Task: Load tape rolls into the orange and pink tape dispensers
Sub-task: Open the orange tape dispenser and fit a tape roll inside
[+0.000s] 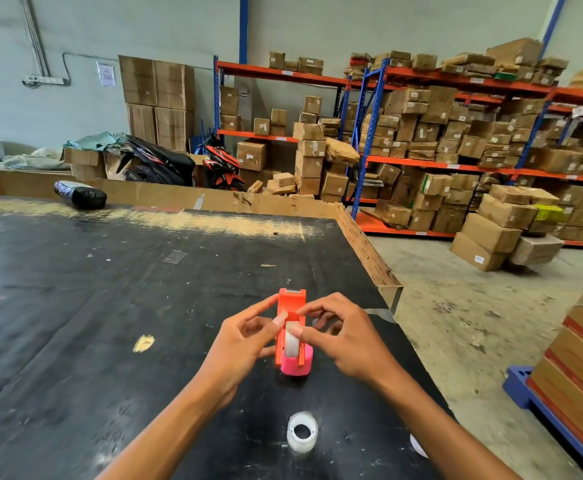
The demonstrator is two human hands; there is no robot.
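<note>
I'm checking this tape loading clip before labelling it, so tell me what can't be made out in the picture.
- Head view: the pink dispenser is mostly hidden behind the orange dispenser; whether it holds tape is unclear.
- Whether the roll in the orange dispenser is fully seated: the left hand and right hand fingers cover it.
- A white object on the table is covered by the right forearm.
- Labels on the shelf boxes: too small.

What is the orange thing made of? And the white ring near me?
The orange dispenser looks like hard, smooth plastic: bright even colour, crisp edges. The white ring looks like a roll of clear sticky tape, cloudy and slightly shiny, though it is blurry.
</note>
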